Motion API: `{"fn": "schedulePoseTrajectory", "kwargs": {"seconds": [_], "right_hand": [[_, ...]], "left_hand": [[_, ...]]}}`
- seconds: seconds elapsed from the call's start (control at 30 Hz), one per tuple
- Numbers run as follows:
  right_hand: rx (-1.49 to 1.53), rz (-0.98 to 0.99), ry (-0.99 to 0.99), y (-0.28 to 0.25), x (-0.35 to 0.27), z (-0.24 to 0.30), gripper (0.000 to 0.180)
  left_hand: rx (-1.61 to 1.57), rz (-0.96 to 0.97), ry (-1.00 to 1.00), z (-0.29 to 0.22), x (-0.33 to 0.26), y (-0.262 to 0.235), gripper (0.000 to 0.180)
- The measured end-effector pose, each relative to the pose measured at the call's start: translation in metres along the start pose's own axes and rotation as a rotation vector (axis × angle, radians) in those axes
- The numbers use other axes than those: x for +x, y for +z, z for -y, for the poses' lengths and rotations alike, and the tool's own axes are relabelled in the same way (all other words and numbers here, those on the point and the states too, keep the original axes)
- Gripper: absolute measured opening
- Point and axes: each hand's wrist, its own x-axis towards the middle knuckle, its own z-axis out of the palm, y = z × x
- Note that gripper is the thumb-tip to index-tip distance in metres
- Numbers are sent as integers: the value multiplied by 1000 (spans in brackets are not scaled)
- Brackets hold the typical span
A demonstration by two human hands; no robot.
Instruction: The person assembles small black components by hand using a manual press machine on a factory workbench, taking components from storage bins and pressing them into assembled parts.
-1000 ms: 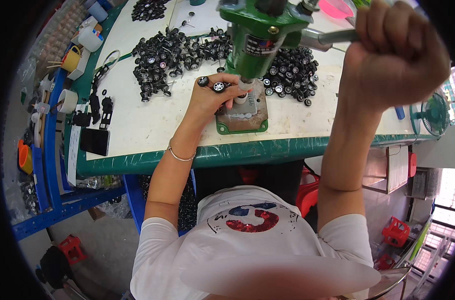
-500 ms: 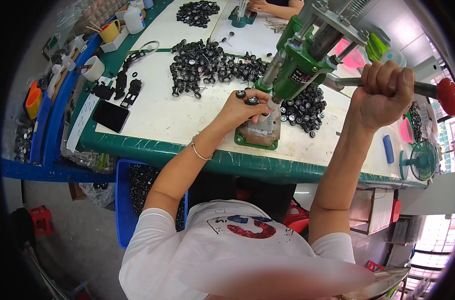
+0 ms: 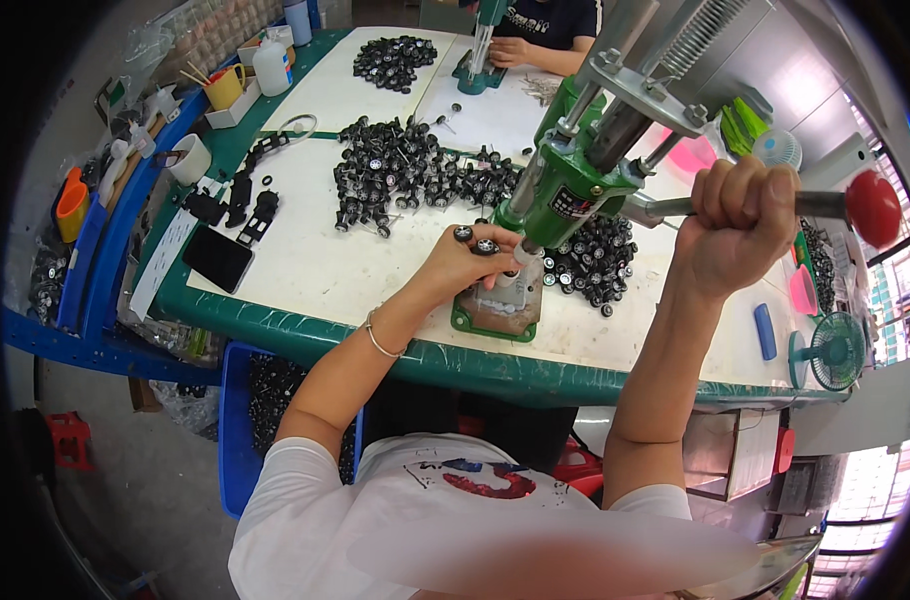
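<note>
My right hand [image 3: 737,228] is closed round the lever [image 3: 820,204] of a green hand press [image 3: 572,190], left of its red knob [image 3: 874,208]. On the left, my other hand, my left hand [image 3: 452,267], is at the press, its fingertips by the pale tip of the ram [image 3: 526,251], above the base plate [image 3: 495,316]. Two small black toy wheels [image 3: 486,247] with silver hubs rest against its fingers. What the fingertips pinch under the ram is mostly hidden.
Heaps of black wheels on axles [image 3: 390,170] lie behind and to the right of the press. A phone [image 3: 219,260] and black chassis parts [image 3: 261,215] sit on the left. A blue bin [image 3: 237,430] stands below. Across the table, a person's hand [image 3: 510,52] works at another press.
The whole view has shifted, so the table and press sit lower in the picture. Both hands keep their places, the right on the lever and the left under the ram.
</note>
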Motion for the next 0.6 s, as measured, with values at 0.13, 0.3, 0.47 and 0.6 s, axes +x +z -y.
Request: {"fn": "schedulePoseTrajectory", "kwargs": {"seconds": [0.13, 0.3, 0.47, 0.6], "right_hand": [[-32, -24, 133, 2, 18, -3, 30], [-113, -171, 451, -5, 62, -42, 25], [-50, -96, 572, -40, 76, -69, 24], [-9, 80, 558, -60, 70, -69, 27]], "left_hand": [[32, 9, 9, 3, 1, -1, 19], [10, 16, -19, 6, 1, -1, 15], [11, -68, -52, 4, -15, -14, 12], [43, -138, -44, -1, -49, -46, 19]]}}
